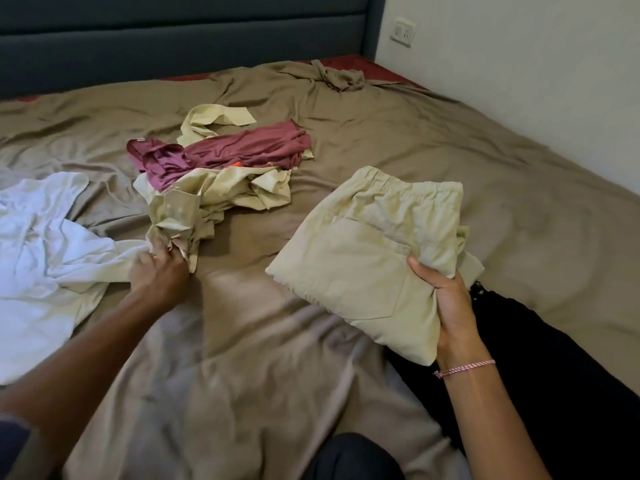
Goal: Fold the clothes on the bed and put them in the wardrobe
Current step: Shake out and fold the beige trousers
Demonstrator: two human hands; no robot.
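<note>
My right hand holds a folded pair of beige trousers by its near right corner, lifted slightly over the bed. My left hand is closed on a crumpled beige garment in the middle of the bed. That garment runs back under a maroon shirt lying in the same heap. A white garment lies rumpled at the left, touching my left hand.
The bed has a wrinkled brown sheet and a dark padded headboard at the back. A black garment lies at the near right. A white wall with a socket runs along the right side. The wardrobe is out of view.
</note>
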